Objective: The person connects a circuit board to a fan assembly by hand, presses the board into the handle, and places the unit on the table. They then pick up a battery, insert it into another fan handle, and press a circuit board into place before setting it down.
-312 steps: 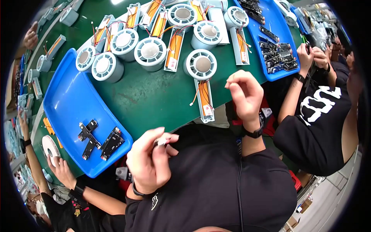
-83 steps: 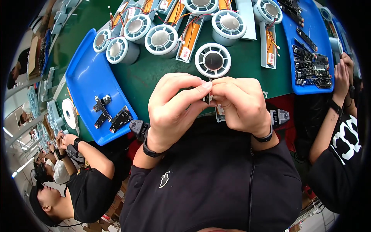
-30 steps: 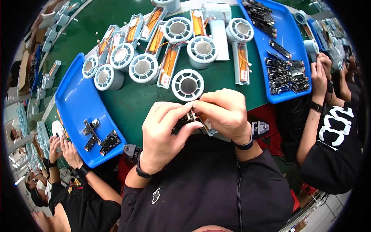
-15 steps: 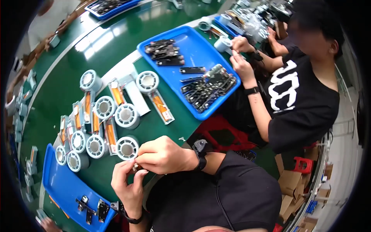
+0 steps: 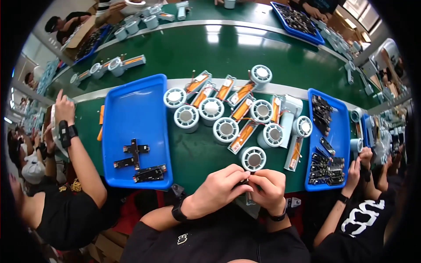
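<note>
My left hand (image 5: 219, 189) and my right hand (image 5: 269, 187) meet at the table's near edge, fingertips pinched together. Between them is a small dark part, mostly covered by the fingers, whose kind I cannot make out. Just beyond the fingertips lies a pale blue-grey round housing (image 5: 253, 158) with a slotted rim and a grey disc in its centre. A bit of something greyish shows below the right fingers. Farther off, several similar round housings (image 5: 226, 130) lie grouped, with open handles holding orange strips (image 5: 242, 136) and thin wires.
To the left, a blue tray (image 5: 136, 101) holds several black circuit boards (image 5: 150, 174). Another blue tray (image 5: 340, 140) at the right carries piles of boards (image 5: 326, 168). Co-workers sit on both sides; one's arm (image 5: 85, 160) reaches in at the left. A green table (image 5: 193, 52) extends beyond.
The view has swung round and levelled, so the left tray and left co-worker now show more fully. My hands stay together, fingertips still pinched.
</note>
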A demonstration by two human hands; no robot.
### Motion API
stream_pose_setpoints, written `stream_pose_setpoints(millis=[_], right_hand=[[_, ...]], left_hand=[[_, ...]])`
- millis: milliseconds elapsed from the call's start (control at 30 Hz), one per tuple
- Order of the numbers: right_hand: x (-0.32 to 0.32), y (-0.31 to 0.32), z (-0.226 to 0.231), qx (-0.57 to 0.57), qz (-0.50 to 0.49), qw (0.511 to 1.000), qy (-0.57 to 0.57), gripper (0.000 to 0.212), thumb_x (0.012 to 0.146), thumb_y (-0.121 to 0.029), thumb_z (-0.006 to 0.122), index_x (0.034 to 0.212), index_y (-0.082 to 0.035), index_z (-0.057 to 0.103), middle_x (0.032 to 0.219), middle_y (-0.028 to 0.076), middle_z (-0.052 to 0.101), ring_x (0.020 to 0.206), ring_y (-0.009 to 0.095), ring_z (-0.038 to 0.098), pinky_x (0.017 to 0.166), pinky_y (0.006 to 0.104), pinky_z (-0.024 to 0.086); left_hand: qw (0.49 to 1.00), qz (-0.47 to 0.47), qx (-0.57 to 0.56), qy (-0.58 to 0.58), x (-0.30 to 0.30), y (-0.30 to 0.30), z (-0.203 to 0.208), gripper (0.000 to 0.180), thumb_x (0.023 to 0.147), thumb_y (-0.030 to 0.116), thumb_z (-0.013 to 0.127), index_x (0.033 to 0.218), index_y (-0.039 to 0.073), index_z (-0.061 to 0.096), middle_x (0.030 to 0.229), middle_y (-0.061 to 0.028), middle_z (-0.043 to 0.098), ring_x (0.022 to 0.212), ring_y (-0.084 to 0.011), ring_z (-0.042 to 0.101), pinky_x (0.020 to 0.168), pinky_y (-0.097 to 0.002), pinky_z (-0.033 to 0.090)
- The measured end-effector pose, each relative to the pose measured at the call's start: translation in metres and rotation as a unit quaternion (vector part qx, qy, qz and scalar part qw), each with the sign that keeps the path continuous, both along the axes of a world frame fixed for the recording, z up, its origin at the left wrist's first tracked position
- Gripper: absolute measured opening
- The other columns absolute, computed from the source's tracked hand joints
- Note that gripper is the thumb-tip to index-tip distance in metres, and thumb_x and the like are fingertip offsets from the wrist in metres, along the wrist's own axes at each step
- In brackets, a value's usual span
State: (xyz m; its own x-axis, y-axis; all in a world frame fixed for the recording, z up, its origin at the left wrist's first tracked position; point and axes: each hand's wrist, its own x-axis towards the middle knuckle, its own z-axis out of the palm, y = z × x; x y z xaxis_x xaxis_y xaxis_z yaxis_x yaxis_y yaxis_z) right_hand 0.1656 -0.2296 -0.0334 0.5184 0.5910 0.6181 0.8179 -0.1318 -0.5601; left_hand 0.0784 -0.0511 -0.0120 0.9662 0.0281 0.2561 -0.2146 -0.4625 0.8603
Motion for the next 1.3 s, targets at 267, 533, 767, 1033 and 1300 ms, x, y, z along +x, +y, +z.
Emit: stream_pose_setpoints(millis=[267,533,767,1033,1300], right_hand=[[-0.011,0.005,0.008,-0.057,-0.044,0.997,-0.024,0.019,0.070,-0.002,0.081,0.084,-0.005,0.070,0.079,0.007,0.069,0.061,0.026,0.064,0.053,0.0353,0.048],[0.003,-0.001,0.018,-0.094,-0.002,0.996,0.007,0.019,0.070,-0.004,0.082,0.083,-0.007,0.068,0.080,0.005,0.069,0.061,0.024,0.064,0.054,0.0355,0.048],[0.005,-0.003,0.014,-0.061,0.009,0.998,0.013,0.018,0.072,-0.005,0.082,0.082,-0.008,0.067,0.080,0.004,0.069,0.060,0.023,0.063,0.053,0.0344,0.047],[0.010,-0.005,0.001,-0.006,0.037,0.999,0.027,0.023,0.068,-0.002,0.084,0.081,-0.008,0.066,0.079,0.003,0.071,0.057,0.020,0.062,0.053,0.0324,0.046],[0.003,-0.005,-0.010,0.029,0.012,0.999,0.042,0.022,0.072,-0.006,0.083,0.083,-0.010,0.064,0.074,0.001,0.068,0.058,0.020,0.063,0.053,0.0321,0.044]], left_hand=[[0.999,-0.020,-0.044,0.003,-0.001,0.003,-0.007,0.032,0.085,0.013,0.084,0.112,-0.001,0.071,0.104,-0.0126,0.070,0.086,-0.0261,0.071,0.074,-0.0330,0.059],[0.996,-0.068,-0.046,0.020,0.004,0.014,-0.002,0.031,0.087,0.010,0.082,0.113,-0.002,0.071,0.106,-0.0136,0.070,0.091,-0.0252,0.071,0.077,-0.0332,0.059],[0.991,-0.099,-0.060,0.066,0.002,0.017,0.012,0.031,0.088,0.004,0.080,0.117,-0.002,0.071,0.107,-0.0131,0.070,0.094,-0.0226,0.071,0.076,-0.0336,0.061],[0.989,-0.084,-0.047,0.109,0.002,0.015,0.020,0.026,0.089,0.001,0.077,0.114,-0.002,0.070,0.108,-0.0122,0.068,0.095,-0.0211,0.071,0.076,-0.0318,0.064],[0.981,-0.122,-0.056,0.142,0.008,0.012,0.020,0.017,0.090,-0.001,0.075,0.105,-0.005,0.067,0.104,-0.0115,0.067,0.095,-0.0209,0.070,0.074,-0.0303,0.063]])
